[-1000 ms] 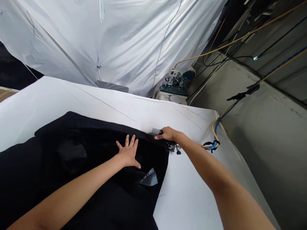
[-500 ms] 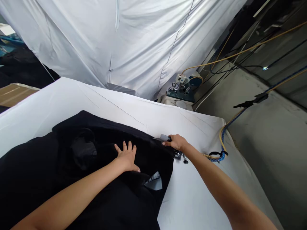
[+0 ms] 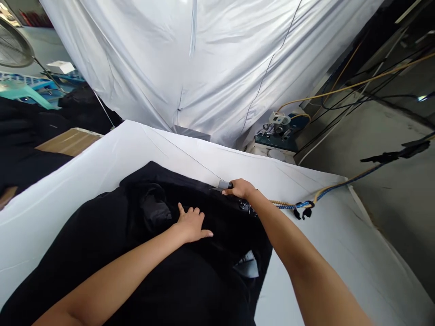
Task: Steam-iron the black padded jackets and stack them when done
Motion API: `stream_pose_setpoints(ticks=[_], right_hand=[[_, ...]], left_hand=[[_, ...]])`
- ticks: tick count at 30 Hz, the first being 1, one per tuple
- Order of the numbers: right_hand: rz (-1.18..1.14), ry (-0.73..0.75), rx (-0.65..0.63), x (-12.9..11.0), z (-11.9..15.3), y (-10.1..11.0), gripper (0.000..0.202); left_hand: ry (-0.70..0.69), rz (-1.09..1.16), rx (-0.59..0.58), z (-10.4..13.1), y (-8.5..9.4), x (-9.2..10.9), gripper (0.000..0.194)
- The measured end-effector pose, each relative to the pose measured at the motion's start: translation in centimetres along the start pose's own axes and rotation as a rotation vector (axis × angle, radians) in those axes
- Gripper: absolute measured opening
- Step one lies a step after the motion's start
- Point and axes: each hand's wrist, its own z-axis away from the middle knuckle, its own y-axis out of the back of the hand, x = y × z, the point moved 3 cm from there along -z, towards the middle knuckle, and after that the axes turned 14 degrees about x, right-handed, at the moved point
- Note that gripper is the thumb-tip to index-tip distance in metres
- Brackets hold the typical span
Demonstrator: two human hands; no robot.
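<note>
A black garment (image 3: 204,280) lies spread on a white-covered table (image 3: 183,147), with a pale label (image 3: 249,265) showing near its right side. My left hand (image 3: 192,225) rests palm down on the black cloth, index finger and thumb stretched out. At the garment's far edge my right hand (image 3: 240,188) is closed round the handle of a steam iron (image 3: 224,184). The iron's pointed tip faces left and lies on the cloth. Much of its body is hidden behind my hand and forearm. A blue and yellow hose (image 3: 295,206) runs from it to the right.
Silvery sheeting (image 3: 217,68) hangs behind the table. A small machine (image 3: 278,131) stands past the far edge, with cables around it. On the left are a cardboard box (image 3: 70,141), dark cloth and a green stool (image 3: 30,93). A wall (image 3: 390,203) stands at right.
My right hand and the iron have moved left along the garment's far edge. My left hand has shifted slightly left over the cloth, its fingers less spread. The view has turned left.
</note>
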Motion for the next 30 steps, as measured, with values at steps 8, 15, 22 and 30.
stream_pose_setpoints(ticks=[8, 15, 22, 30], right_hand=[[0.003, 0.024, -0.01, -4.6, -3.5, 0.1, 0.061], [0.026, 0.041, -0.028, -9.9, -6.3, 0.7, 0.06], [0.062, 0.058, -0.035, -13.9, -8.9, 0.3, 0.061], [0.057, 0.086, -0.068, -17.3, -10.3, 0.3, 0.059]], left_hand=[[-0.11, 0.149, 0.062, 0.4, 3.5, -3.3, 0.055], [0.336, -0.009, 0.456, -2.1, 10.7, -19.8, 0.033], [0.562, 0.238, 0.324, -5.8, 8.8, -28.8, 0.051], [0.465, 0.282, 0.318, -8.8, 6.5, -30.3, 0.035]])
